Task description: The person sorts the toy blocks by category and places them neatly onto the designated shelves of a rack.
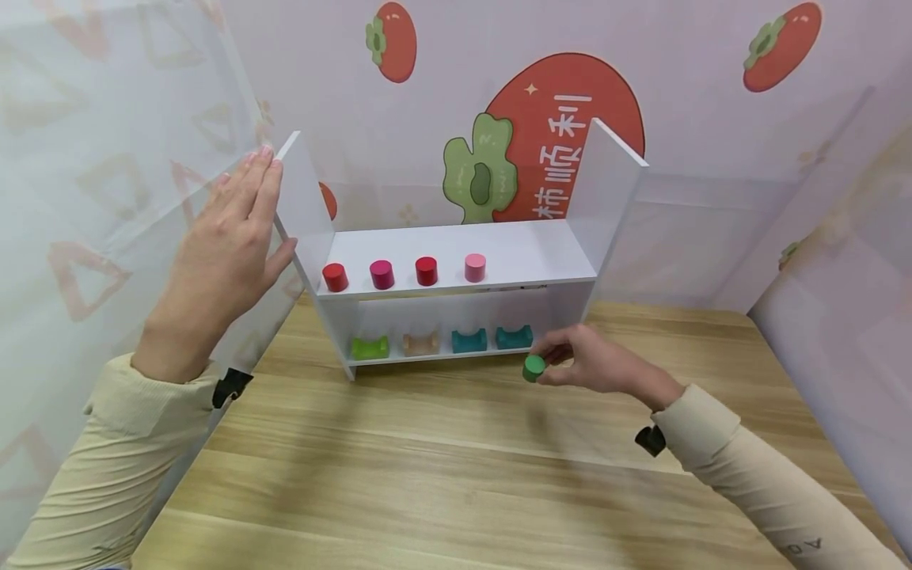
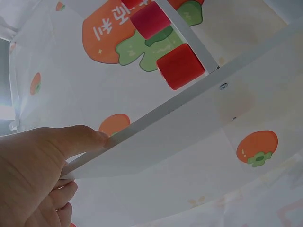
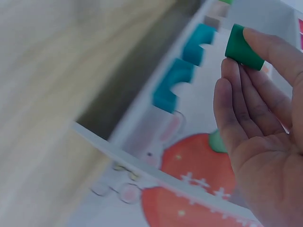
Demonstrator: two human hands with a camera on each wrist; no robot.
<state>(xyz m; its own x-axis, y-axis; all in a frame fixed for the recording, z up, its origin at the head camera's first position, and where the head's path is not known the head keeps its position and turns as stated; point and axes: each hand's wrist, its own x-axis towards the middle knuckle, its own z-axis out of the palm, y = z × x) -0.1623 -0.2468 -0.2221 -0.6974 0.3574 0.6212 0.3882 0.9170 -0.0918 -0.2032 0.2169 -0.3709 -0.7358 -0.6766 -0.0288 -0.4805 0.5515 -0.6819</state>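
Note:
A small green cylinder [image 1: 533, 368] is pinched between the thumb and fingertips of my right hand [image 1: 594, 360], just in front of the lower right of a white two-tier shelf [image 1: 527, 245]. In the right wrist view the green cylinder [image 3: 242, 48] overlaps the shelf. My left hand [image 1: 228, 241] grips the shelf's left side panel [image 1: 308, 214], its thumb at the front edge. On the upper board stand a red cylinder [image 1: 335, 277], a magenta one [image 1: 381, 274], another red one [image 1: 426, 271] and a pink one [image 1: 475, 267].
Along the lower board sit notched blocks: lime green [image 1: 370, 348], beige [image 1: 421, 343], teal [image 1: 469, 341] and a second teal one [image 1: 514, 338]. The shelf stands on a wood-grain table [image 1: 427, 475]. Behind it hangs a white cloth [image 1: 684, 245] printed with persimmons.

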